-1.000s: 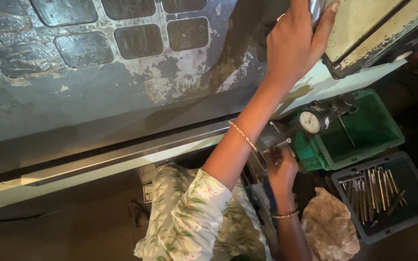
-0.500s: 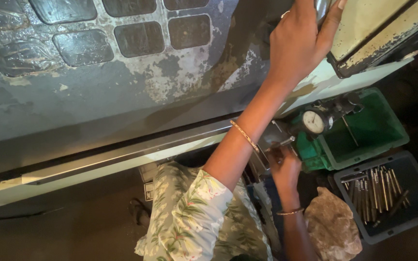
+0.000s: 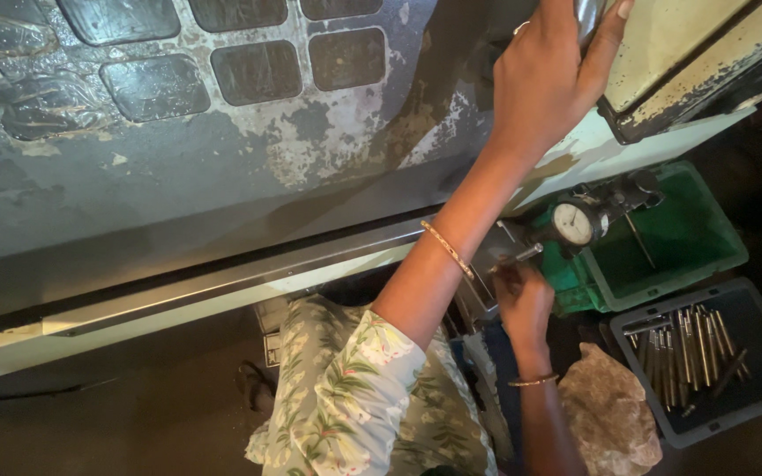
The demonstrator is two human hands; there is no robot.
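My left hand (image 3: pixel 547 84) reaches up at the top of the view, its fingers closed around a shiny metal handle (image 3: pixel 589 12) beside a cream machine door (image 3: pixel 672 44). Lower down, my right hand (image 3: pixel 522 304) pinches a small metal pin (image 3: pixel 527 256) and holds it against a fixture just left of a round dial gauge (image 3: pixel 575 224). The gauge stands at the edge of a green plastic bin (image 3: pixel 690 256). Both wrists wear thin bangles, and a floral sleeve covers my left arm.
A worn grey machine panel (image 3: pixel 222 159) with dark square pads fills the upper left, above a long metal rail (image 3: pixel 222 282). A dark tray (image 3: pixel 751 388) of several metal pins sits at the lower right. A crumpled cloth (image 3: pixel 610 414) lies beside it.
My left hand stays on the handle. My right hand has shifted slightly at the fixture by the gauge, and the view has drifted a little.
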